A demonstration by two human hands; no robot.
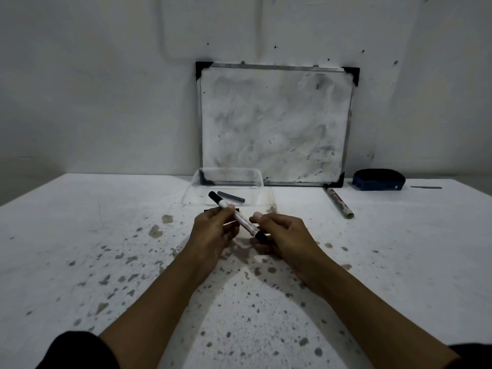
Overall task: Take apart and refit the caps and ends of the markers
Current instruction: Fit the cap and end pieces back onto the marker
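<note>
A white marker [241, 218] with black ends is held slantwise over the table, its far black end up-left and its near black end down-right. My left hand [213, 230] grips the barrel near its middle between thumb and fingers. My right hand [282, 233] closes around the near black end. A dark grey marker piece [231, 197] lies inside a clear plastic tray [197, 182] just beyond my hands. A small black piece [210, 209] rests on the table behind my left hand, partly hidden.
A smudged whiteboard [274, 123] leans against the wall at the back. Another marker [340, 203] with a patterned barrel lies to the right. A blue-and-black eraser [378, 180] sits far right. The white table [106, 235] is speckled with stains.
</note>
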